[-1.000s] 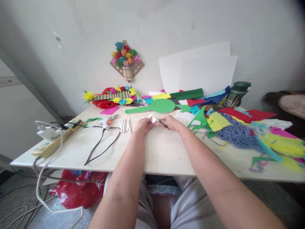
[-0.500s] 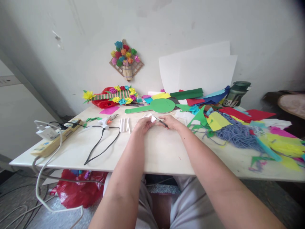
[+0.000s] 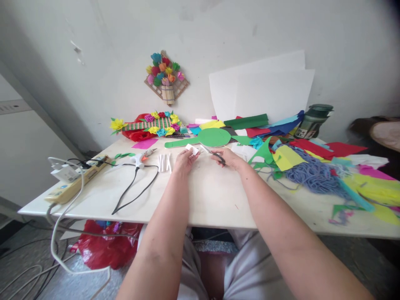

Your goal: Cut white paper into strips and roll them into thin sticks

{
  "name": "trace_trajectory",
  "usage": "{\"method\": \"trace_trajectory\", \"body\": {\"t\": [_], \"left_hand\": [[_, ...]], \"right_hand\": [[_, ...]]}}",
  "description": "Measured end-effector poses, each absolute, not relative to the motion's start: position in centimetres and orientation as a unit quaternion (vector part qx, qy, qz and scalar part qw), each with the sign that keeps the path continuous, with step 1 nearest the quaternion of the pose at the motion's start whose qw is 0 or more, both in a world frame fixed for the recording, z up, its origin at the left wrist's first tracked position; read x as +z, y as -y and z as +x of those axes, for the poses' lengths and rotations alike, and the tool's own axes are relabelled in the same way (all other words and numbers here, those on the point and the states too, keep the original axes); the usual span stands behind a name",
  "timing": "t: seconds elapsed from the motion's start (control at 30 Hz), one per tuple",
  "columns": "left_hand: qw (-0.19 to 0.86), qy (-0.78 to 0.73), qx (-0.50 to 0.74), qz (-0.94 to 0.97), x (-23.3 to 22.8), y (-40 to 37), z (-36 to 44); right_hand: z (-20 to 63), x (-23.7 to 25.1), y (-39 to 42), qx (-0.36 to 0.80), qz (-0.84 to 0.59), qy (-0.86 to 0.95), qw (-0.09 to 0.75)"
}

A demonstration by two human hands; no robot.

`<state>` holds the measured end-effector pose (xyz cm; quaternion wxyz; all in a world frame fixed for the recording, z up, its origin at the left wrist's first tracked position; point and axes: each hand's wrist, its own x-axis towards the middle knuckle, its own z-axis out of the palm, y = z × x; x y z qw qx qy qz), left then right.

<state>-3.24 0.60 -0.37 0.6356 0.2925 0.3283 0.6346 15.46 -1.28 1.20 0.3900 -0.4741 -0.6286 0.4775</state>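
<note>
Between the fingers of my left hand (image 3: 185, 161) is a small piece of white paper (image 3: 191, 149). My right hand (image 3: 228, 158) grips a pair of scissors (image 3: 218, 157) with dark handles, its blades pointing left toward the paper but apart from it. Just beyond both hands lies a round green shape (image 3: 214, 137) with a long green strip (image 3: 179, 143) reaching left. Several white rolled sticks (image 3: 164, 163) rest side by side to the left of my left hand.
A glue gun (image 3: 139, 160) with a black cord and a power strip (image 3: 75, 183) occupy the left. Coloured paper (image 3: 289, 158), blue-grey yarn (image 3: 312, 177) and a dark green bottle (image 3: 313, 121) crowd the right. A flower-decorated piece (image 3: 146, 125) lies at the back left.
My hands have moved apart. The white paper has gone left with my left hand, away from the scissors, and the scissor blades now show clearly. The view has shifted slightly.
</note>
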Motion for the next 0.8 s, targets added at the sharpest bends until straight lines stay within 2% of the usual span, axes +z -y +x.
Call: {"method": "trace_trajectory", "body": {"t": [0.33,0.7,0.8], "left_hand": [[0.693,-0.297,0.559,0.344,-0.6,-0.1,-2.4],[0.621,-0.319,0.635,0.331,0.0,-0.3,-3.3],[0.640,-0.329,0.595,0.357,0.4,0.1,-3.8]], "right_hand": [[14.9,0.6,1.2,0.527,-0.405,0.656,0.358],[15.4,1.0,1.0,0.523,-0.414,0.590,0.455],[15.3,1.4,1.2,0.519,-0.414,0.567,0.488]]}}
